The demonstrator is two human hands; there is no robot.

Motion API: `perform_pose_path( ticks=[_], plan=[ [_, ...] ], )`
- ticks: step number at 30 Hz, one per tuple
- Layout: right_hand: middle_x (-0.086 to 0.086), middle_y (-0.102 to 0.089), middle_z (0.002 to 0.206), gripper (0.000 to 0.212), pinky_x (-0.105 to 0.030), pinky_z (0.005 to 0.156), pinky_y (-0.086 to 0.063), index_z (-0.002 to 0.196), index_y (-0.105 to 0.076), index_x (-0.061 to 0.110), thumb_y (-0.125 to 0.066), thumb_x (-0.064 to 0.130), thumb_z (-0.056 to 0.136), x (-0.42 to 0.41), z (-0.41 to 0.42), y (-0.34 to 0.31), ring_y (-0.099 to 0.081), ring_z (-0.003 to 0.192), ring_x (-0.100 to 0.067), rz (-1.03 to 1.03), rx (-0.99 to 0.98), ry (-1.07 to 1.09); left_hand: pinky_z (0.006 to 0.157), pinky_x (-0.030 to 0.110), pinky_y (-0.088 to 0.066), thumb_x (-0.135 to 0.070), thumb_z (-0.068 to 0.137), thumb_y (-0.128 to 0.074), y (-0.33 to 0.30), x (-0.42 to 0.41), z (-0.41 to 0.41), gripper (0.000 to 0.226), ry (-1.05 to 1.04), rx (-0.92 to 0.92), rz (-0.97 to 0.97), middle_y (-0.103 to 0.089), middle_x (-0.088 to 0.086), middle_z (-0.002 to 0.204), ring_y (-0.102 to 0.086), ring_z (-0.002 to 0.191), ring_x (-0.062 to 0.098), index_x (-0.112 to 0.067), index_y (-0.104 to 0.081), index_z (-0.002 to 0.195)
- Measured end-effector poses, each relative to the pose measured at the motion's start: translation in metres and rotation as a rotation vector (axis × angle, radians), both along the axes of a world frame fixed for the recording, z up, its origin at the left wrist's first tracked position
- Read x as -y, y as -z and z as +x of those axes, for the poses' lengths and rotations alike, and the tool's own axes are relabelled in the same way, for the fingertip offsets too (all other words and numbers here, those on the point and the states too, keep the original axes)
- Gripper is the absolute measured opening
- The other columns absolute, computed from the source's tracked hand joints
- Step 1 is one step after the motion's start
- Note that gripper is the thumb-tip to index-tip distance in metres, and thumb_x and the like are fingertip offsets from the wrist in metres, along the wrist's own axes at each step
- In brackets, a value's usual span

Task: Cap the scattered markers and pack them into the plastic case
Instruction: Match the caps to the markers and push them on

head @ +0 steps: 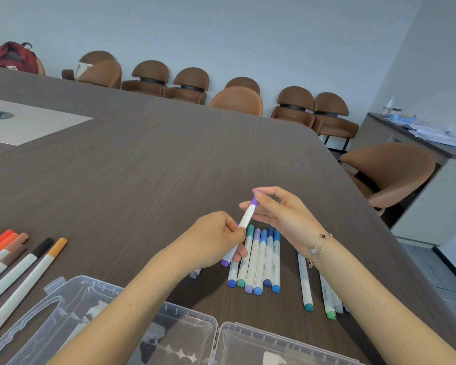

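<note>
Fingers (258, 197) of right hand (282, 214) pinch purple cap (256, 198) on purple marker (244, 222); left hand (216, 241) grips its barrel.
Marker held tilted above surface (142, 167), over row of blue-green markers (258, 259). Open plastic case (195, 327) at near edge, nothing in it. Orange-brown markers (13, 256) lie far left.

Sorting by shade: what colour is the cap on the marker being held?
Purple, on the held marker, seen in the head view.
</note>
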State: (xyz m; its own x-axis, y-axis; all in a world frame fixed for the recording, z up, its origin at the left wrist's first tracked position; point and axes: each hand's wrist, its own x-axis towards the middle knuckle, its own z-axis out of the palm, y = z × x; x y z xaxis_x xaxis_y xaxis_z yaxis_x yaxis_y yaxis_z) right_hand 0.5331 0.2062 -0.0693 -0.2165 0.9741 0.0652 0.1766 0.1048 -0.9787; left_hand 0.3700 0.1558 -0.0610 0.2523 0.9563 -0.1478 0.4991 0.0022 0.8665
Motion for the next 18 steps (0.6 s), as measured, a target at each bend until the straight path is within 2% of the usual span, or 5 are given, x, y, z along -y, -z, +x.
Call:
perform_pose_path(
  ticks=[6, 10, 12, 16, 18],
  plan=[
    [0.004, -0.072, 0.094, 0.015, -0.02, 0.084, -0.053, 0.095, -0.062, 0.016, -0.057, 0.029, 0.092, -0.003, -0.001, 0.007, -0.068, 0.088, -0.007, 0.192, 0.225, 0.162, 0.058, 0.009, -0.05, -0.027, 0.097, -0.049, -0.001, -0.002, 0.003, 0.023, -0.034, 0.103, -0.078, -0.063, -0.004, 0.073, -0.062, 0.059, 0.006, -0.012, -0.065, 0.102],
    [0.011, -0.067, 0.078, 0.011, -0.006, 0.065, -0.049, 0.089, -0.062, 0.013, -0.058, 0.024, 0.092, 0.001, -0.005, 0.012, -0.065, 0.073, 0.004, 0.235, 0.171, 0.224, 0.062, 0.015, -0.053, -0.02, 0.096, -0.049, -0.003, -0.005, 0.001, 0.019, -0.123, 0.18, -0.12, -0.059, 0.001, 0.07, -0.06, 0.058, 0.008, -0.014, -0.065, 0.087],
    [0.014, -0.067, 0.074, 0.012, -0.006, 0.062, -0.048, 0.088, -0.061, 0.012, -0.058, 0.023, 0.092, 0.003, -0.008, 0.017, -0.065, 0.072, 0.004, 0.236, 0.173, 0.227, 0.061, 0.015, -0.053, -0.02, 0.096, -0.05, -0.003, -0.005, -0.001, 0.021, -0.134, 0.16, -0.129, -0.061, 0.002, 0.069, -0.061, 0.056, 0.007, -0.015, -0.066, 0.082],
    [0.01, -0.067, 0.079, 0.014, -0.006, 0.065, -0.045, 0.086, -0.062, 0.016, -0.054, 0.024, 0.094, 0.005, -0.011, 0.013, -0.065, 0.076, -0.002, 0.265, 0.283, 0.191, 0.061, 0.016, -0.055, -0.023, 0.094, -0.055, -0.008, -0.003, -0.008, 0.021, -0.06, 0.124, -0.238, -0.068, 0.002, 0.075, -0.067, 0.062, 0.01, -0.008, -0.069, 0.095],
    [0.013, -0.065, 0.088, 0.012, -0.004, 0.069, -0.042, 0.098, -0.061, 0.022, -0.049, 0.026, 0.096, 0.003, -0.006, 0.002, -0.061, 0.082, 0.001, 0.387, 0.453, 0.187, 0.061, 0.02, -0.057, -0.027, 0.091, -0.059, -0.004, -0.003, -0.009, 0.021, -0.1, -0.043, -0.104, -0.071, 0.001, 0.072, -0.068, 0.061, 0.011, -0.011, -0.071, 0.088]
  ],
)
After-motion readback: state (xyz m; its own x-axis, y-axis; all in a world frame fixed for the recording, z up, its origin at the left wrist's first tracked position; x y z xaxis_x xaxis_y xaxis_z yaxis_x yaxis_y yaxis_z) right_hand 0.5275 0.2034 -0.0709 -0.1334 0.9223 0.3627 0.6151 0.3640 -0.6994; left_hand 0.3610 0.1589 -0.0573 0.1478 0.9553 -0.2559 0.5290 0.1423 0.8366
